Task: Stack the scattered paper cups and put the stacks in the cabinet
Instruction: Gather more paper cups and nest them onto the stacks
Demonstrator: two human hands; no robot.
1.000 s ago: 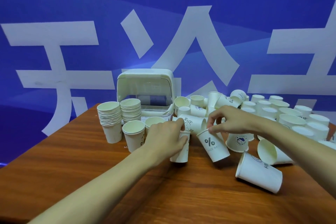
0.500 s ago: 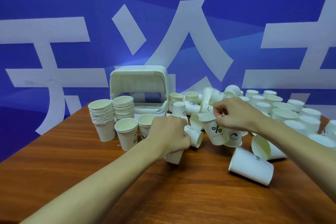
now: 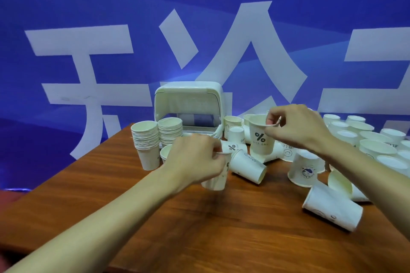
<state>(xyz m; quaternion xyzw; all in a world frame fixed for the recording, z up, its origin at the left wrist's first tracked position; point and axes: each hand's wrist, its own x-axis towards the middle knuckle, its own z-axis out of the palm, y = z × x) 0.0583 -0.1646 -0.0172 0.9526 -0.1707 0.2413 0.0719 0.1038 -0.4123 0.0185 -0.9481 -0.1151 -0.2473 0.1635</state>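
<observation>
Lifting the percent-marked cup (image 3: pixel 260 138) clear of the bench (image 3: pixel 199 228), my right grip (image 3: pixel 297 127) pinched its rim; my left grip (image 3: pixel 195 162) clasped a second cup (image 3: pixel 218 176) lower down, so nesting them looked next.

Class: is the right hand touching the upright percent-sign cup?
Touching. Head view: right hand pinches the rim of the upright percent-sign cup.
</observation>
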